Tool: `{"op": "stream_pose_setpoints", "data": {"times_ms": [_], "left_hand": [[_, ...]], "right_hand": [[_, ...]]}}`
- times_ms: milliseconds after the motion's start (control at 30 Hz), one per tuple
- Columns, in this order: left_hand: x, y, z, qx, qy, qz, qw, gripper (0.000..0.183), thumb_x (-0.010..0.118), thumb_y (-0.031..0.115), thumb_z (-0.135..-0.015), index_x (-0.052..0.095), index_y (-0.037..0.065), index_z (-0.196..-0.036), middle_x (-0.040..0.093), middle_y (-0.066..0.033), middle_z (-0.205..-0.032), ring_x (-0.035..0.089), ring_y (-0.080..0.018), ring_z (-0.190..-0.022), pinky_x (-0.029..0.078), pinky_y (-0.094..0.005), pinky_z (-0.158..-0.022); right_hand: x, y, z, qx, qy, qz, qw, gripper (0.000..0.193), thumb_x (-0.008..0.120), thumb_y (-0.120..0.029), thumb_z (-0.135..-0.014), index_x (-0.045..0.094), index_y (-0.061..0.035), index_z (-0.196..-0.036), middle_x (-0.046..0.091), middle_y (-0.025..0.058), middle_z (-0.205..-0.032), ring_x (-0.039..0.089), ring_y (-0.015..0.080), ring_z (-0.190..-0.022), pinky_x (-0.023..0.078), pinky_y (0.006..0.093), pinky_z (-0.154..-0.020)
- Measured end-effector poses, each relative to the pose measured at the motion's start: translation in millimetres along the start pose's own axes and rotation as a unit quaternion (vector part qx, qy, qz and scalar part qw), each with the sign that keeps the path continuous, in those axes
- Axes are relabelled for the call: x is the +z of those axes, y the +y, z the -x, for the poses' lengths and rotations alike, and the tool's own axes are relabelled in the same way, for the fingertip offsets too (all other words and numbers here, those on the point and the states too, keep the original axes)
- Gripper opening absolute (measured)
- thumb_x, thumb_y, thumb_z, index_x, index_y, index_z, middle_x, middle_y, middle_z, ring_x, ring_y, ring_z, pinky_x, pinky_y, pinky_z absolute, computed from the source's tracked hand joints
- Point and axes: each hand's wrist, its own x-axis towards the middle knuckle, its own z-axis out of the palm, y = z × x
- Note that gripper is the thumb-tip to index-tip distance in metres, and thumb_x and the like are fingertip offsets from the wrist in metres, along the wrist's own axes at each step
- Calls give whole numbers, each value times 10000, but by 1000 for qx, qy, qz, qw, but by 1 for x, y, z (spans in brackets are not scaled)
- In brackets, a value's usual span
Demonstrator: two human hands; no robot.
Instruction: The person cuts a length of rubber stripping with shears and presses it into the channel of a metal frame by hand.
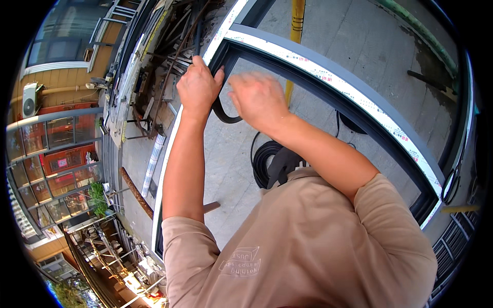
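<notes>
A large dark window frame (pixel 328 77) with white printed protective film along its bars stands around and in front of me. My left hand (pixel 199 87) is closed over its left bar near the upper corner, thumb on the inner side. Close by on the right, my right hand (pixel 259 100) is smeared by motion, so its fingers cannot be made out. A black flexible strip (pixel 224 117), probably rubber, loops down between the two hands; its ends are hidden. Below them, a coil of similar black strip (pixel 263 161) lies on the grey floor, partly covered by my shirt.
A yellow pole (pixel 297 23) stands beyond the frame. Scrap lengths and bars (pixel 169 61) are piled at the left, near a rusty pipe (pixel 136 192) and a wrapped roll (pixel 153 167). A green pipe (pixel 421 33) runs along the far right.
</notes>
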Motion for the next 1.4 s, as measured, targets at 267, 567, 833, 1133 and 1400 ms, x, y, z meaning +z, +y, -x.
{"op": "stream_pose_setpoints", "data": {"times_ms": [267,567,833,1133,1400], "left_hand": [[0,1,-1,-2,18,51,999,558,882,473,-923,616,4,-1065,802,-244,-937,815,-446,-864,664,-533,-787],[7,1,2,-13,7,106,994,551,908,442,-918,600,13,-1075,795,-239,-962,819,-439,-866,668,-523,-746],[6,3,3,-17,4,137,990,530,931,376,-909,596,10,-1095,776,-218,-994,822,-430,-859,686,-511,-762],[15,0,3,-6,23,156,987,500,917,334,-911,593,14,-1119,762,-199,-992,819,-412,-862,687,-496,-756],[12,-5,28,17,32,86,996,851,916,315,-875,571,-17,-1578,689,-143,-1148,766,-309,-1026,676,-417,-820]], "right_hand": [[-45,37,-46,49,34,331,942,846,974,-330,-856,626,-46,-1573,760,147,-1206,736,351,-1184,560,491,-1098],[-50,45,-53,89,-1,305,948,766,951,-388,-872,696,-48,-1510,807,198,-1128,802,395,-1043,642,513,-900],[-61,35,-58,136,-33,278,950,774,940,-408,-878,689,-60,-1522,805,202,-1171,788,404,-1114,619,507,-975],[-47,44,-54,51,2,339,939,901,957,-443,-856,610,-45,-1586,767,201,-1238,755,399,-1167,605,500,-995],[-50,40,-56,74,-23,346,935,957,972,-474,-834,599,-48,-1606,761,190,-1221,761,390,-1135,615,488,-953]]}}
